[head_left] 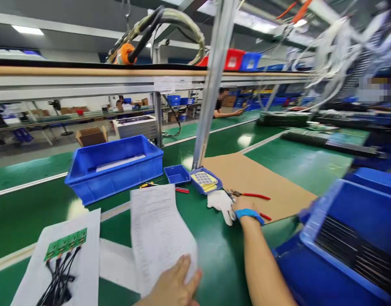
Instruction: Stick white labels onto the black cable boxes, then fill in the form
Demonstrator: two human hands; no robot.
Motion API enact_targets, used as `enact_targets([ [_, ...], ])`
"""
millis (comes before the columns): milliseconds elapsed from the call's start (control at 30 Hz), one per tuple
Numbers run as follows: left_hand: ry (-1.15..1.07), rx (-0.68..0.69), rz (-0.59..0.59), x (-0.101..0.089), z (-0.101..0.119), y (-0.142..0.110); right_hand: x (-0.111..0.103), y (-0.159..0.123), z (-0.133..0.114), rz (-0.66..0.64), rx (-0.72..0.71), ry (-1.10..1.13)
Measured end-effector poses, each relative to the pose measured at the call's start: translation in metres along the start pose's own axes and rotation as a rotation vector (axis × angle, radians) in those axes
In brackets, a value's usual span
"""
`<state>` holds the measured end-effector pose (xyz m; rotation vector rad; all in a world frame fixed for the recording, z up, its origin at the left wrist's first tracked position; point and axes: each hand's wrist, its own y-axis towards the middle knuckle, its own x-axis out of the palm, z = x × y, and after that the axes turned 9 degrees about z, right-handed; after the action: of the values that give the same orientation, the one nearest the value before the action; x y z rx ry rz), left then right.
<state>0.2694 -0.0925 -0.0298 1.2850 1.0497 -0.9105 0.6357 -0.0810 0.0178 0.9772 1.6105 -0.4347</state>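
My left hand [172, 285] is at the bottom centre, its fingers and thumb closed on the lower edge of a printed paper sheet [157, 233] that lifts off the green bench. My right hand [242, 204], with a blue wrist strap [250, 214], reaches forward and closes on a white glove [220, 204] lying at the near edge of a cardboard sheet [262, 178]. Red-handled pliers [253, 195] lie just beyond that hand. Most of the right fingers are hidden behind the glove.
A large blue bin [112, 170] stands at the left. Two small blue trays [177, 174] sit by a metal post [211, 89], one holding yellow labels [205, 180]. A white sheet with a green circuit board and black wires [65, 244] lies near left. A blue crate [351, 242] fills the right.
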Motion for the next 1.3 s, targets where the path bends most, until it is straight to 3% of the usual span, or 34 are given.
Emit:
enact_targets([
  [67, -0.133, -0.055, -0.021, -0.009, 0.007, 0.010, -0.006, -0.007, -0.001, 0.032, 0.012, 0.070],
  [100, -0.180, -0.105, -0.023, -0.020, 0.005, 0.011, -0.012, -0.014, -0.005, 0.069, 0.004, 0.217],
  [167, -0.220, -0.221, -0.064, -0.045, -0.006, 0.005, -0.025, -0.034, -0.018, 0.149, -0.024, 0.712],
  [233, -0.264, -0.255, -0.123, -0.063, -0.019, -0.007, -0.038, -0.061, -0.038, 0.148, -0.054, 1.221],
  [300, -0.355, -0.252, -0.217, -0.068, -0.025, -0.015, -0.047, -0.089, -0.061, 0.020, -0.093, 1.459],
  [400, -0.450, -0.326, -0.325, -0.054, -0.013, -0.013, -0.041, -0.122, -0.091, -0.310, -0.091, 1.542],
  [533, -0.463, -0.516, -0.260, -0.031, 0.025, 0.010, -0.005, -0.151, -0.117, -0.803, -0.123, 1.444],
  [600, -0.466, -0.581, -0.213, -0.026, 0.040, 0.022, 0.017, -0.160, -0.123, -0.899, -0.171, 1.357],
  [767, -0.553, -0.614, -0.131, -0.032, 0.056, 0.034, 0.052, -0.164, -0.125, -0.771, -0.158, 1.358],
  [967, -0.580, -0.413, -0.150, -0.034, 0.058, 0.019, 0.052, -0.150, -0.118, -0.857, -0.172, 1.421],
  [1033, -0.530, -0.389, -0.146, -0.029, 0.057, 0.017, 0.050, -0.149, -0.115, -0.791, -0.203, 1.392],
  [1200, -0.463, -0.361, -0.132, -0.018, 0.058, 0.015, 0.057, -0.151, -0.104, -0.463, -0.386, 1.191],
  [1300, -0.444, -0.363, -0.133, -0.015, 0.058, 0.016, 0.061, -0.154, -0.101, -0.383, -0.422, 1.091],
])
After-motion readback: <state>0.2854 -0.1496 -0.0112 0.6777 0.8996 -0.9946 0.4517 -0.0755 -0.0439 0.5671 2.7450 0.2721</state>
